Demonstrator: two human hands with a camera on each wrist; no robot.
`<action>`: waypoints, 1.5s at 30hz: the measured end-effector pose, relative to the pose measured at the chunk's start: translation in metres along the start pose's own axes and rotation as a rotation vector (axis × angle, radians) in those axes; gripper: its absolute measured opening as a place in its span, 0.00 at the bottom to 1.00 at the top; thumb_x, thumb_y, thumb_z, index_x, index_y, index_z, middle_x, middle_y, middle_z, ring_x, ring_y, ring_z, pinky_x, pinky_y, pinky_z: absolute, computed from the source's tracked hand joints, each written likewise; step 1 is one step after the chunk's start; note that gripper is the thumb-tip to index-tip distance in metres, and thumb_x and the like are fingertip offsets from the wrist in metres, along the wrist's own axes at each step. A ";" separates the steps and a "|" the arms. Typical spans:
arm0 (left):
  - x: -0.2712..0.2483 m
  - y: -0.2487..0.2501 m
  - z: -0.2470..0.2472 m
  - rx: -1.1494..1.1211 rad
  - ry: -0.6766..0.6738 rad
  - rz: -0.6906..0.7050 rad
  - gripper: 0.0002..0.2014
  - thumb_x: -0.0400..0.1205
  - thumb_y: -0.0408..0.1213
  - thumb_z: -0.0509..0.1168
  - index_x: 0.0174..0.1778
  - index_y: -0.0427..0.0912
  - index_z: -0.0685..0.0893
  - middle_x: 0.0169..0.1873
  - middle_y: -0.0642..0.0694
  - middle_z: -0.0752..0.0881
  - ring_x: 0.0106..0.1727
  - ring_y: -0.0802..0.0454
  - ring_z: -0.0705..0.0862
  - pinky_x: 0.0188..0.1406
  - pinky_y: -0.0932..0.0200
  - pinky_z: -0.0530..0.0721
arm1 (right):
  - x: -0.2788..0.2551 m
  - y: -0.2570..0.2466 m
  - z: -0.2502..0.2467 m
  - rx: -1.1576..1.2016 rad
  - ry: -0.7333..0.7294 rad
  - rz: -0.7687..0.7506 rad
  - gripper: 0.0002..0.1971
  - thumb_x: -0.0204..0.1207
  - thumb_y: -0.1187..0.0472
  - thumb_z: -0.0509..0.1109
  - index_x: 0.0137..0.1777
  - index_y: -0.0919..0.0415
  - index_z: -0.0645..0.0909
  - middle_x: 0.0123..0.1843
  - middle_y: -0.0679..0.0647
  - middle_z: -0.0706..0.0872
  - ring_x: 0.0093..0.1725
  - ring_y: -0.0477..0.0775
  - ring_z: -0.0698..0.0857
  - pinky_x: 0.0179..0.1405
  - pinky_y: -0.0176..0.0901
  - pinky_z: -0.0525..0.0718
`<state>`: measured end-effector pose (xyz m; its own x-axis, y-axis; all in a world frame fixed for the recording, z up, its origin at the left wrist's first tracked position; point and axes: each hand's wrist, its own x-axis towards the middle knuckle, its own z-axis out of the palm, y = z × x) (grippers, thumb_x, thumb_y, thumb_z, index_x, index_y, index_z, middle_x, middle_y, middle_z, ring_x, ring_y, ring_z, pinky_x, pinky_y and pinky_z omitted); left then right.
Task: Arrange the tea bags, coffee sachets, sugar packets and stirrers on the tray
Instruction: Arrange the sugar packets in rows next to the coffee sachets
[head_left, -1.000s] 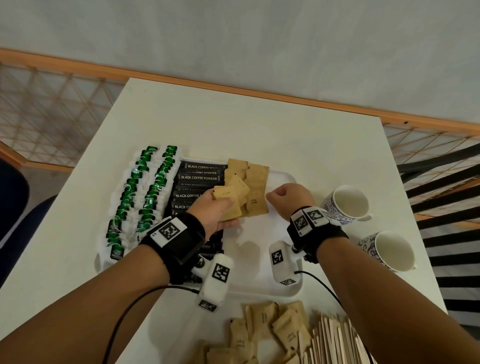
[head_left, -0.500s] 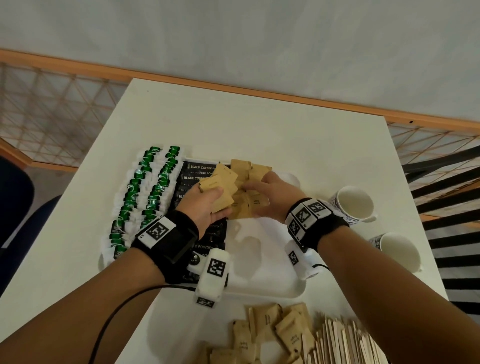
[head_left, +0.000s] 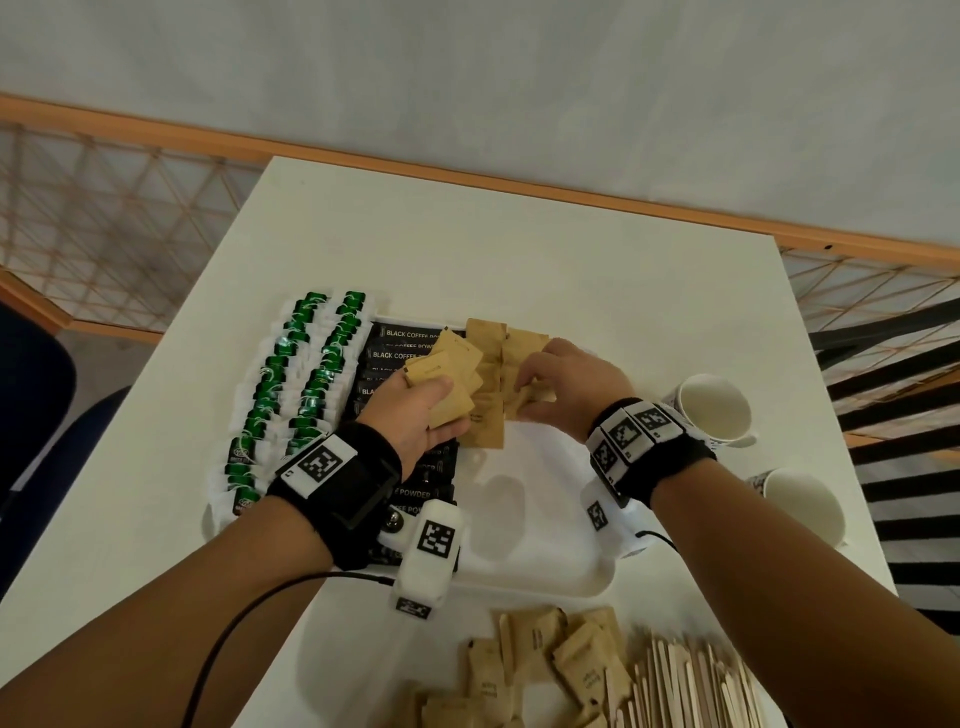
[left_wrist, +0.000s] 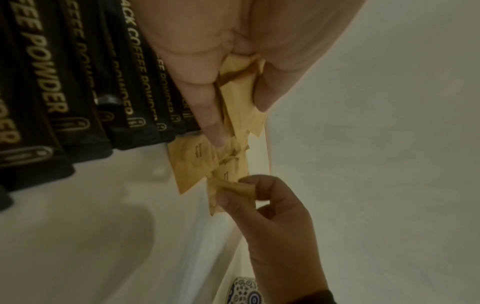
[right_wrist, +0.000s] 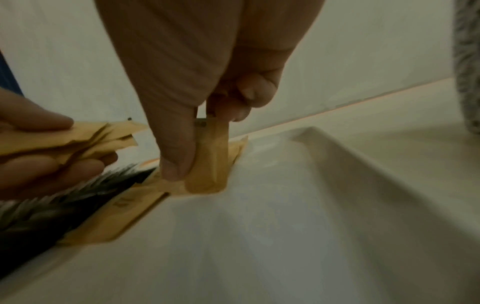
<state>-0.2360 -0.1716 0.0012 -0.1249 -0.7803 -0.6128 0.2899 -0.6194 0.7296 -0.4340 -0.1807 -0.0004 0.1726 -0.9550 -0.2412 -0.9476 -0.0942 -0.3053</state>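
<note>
The right hand (head_left: 563, 387) has moved in from the tray's (head_left: 545, 566) right side and now pinches one sugar packet (right_wrist: 207, 162) down beside the row. The left hand (head_left: 415, 415) grips a spare bunch (head_left: 454, 374), so the sugar row grows.

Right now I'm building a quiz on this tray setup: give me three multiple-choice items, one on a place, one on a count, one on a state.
1. Where do the wooden stirrers lie?
A. on the tray
B. on the table, near edge
C. in a cup

2. How many cups stand right of the tray?
A. one
B. two
C. four

3. What does the right hand do?
A. pinches a sugar packet
B. rests flat
C. lifts a cup

Key: 1 B, the stirrers lie off the tray beside loose packets; 2 B, two white cups show; 3 A, thumb and fingers pinch it.
</note>
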 end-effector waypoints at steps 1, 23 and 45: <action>0.000 0.000 0.000 0.000 -0.002 -0.001 0.13 0.85 0.30 0.61 0.65 0.40 0.76 0.62 0.37 0.82 0.54 0.43 0.84 0.44 0.52 0.90 | -0.004 0.002 0.000 0.023 0.026 0.026 0.10 0.69 0.49 0.74 0.49 0.43 0.80 0.47 0.40 0.75 0.52 0.49 0.78 0.46 0.41 0.75; -0.005 -0.003 0.003 0.009 -0.027 -0.020 0.10 0.84 0.29 0.61 0.61 0.42 0.77 0.60 0.37 0.83 0.58 0.40 0.85 0.45 0.52 0.89 | -0.030 0.003 0.020 0.157 -0.155 0.271 0.28 0.60 0.45 0.82 0.58 0.50 0.76 0.56 0.48 0.73 0.49 0.48 0.77 0.53 0.42 0.78; 0.003 0.007 -0.014 -0.069 0.015 0.007 0.12 0.85 0.29 0.59 0.64 0.40 0.77 0.62 0.35 0.82 0.63 0.35 0.82 0.42 0.52 0.89 | 0.005 0.012 0.016 0.432 0.081 0.305 0.20 0.69 0.62 0.75 0.57 0.50 0.72 0.40 0.51 0.82 0.33 0.45 0.79 0.28 0.32 0.71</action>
<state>-0.2211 -0.1767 0.0002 -0.1090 -0.7827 -0.6128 0.3554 -0.6064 0.7113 -0.4399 -0.1825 -0.0197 -0.1310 -0.9410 -0.3120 -0.7513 0.2995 -0.5881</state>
